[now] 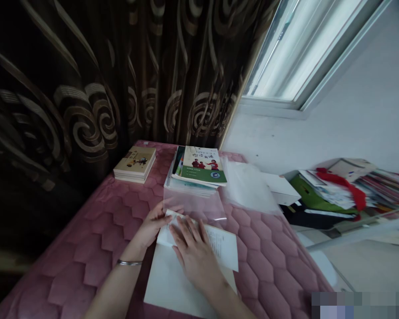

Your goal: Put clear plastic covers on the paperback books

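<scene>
An open book (168,274) lies in front of me on the pink quilted cover, with a printed page (224,248) showing at its upper right. My left hand (154,223) grips the book's upper left corner, thumb on top; its other fingers are partly hidden by a clear plastic sheet (199,204). Flat on the page rests my right hand (196,254), fingers stretched out and slightly spread. The plastic sheet lies just beyond the book's upper edge. Whether it is attached to the book I cannot tell.
Behind the plastic stands a stack of books (201,166) with a green and white cover on top. A smaller book stack (135,164) sits to its left. More clear plastic sheets (249,186) and a white box (281,188) lie right. Dark curtains (173,75) hang behind; piled papers (332,190) flank the right.
</scene>
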`<state>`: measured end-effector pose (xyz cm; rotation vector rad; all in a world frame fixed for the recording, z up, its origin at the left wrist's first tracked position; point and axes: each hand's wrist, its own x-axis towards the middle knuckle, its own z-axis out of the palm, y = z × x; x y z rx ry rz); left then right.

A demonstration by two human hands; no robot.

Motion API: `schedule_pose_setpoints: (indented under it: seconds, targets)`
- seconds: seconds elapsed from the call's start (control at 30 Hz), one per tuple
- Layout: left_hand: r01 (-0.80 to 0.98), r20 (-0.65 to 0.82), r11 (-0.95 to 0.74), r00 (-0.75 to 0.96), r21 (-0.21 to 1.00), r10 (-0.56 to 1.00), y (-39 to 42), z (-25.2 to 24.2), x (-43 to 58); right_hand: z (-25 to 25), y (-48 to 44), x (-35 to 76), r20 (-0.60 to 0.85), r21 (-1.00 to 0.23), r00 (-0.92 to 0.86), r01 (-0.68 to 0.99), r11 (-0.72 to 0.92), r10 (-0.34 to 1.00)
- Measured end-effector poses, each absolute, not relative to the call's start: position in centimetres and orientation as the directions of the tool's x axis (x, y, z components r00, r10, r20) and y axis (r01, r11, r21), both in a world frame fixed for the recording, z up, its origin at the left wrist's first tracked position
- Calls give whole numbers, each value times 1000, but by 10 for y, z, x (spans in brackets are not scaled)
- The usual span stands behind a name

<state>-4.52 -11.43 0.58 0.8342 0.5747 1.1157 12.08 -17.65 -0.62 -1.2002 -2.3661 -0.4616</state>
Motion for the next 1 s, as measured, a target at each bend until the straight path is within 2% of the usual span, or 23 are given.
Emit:
schedule_pose_setpoints:
  seconds: [0.33, 0.57, 0.7, 0.8, 0.9, 1.0]
  targets:
    - [-444, 15, 173, 389, 879, 921, -115, 2, -47, -7, -178, 119, 523, 93, -526, 817, 569, 671]
    - [-311, 38, 77, 347, 947, 937, -117, 2, -41, -9, -177, 117, 550, 16, -487, 819, 574, 679]
    - [-241, 71, -3, 276, 971, 959, -116, -3, -39, 4, -178, 122, 553, -97, -457, 795, 599, 697]
    - [-174, 85, -58, 154, 983, 984, -113, -7, -38, 17, -177, 135, 574, -219, -282, 852, 476, 769]
    - [-141, 92, -82, 63, 987, 994, -112, -9, -38, 21, -167, 157, 583, -322, 28, 925, 200, 812]
    - [-142, 72, -64, 50, 988, 996, -112, -9, -38, 12, -151, 179, 489, -471, 260, 882, 1, 832]
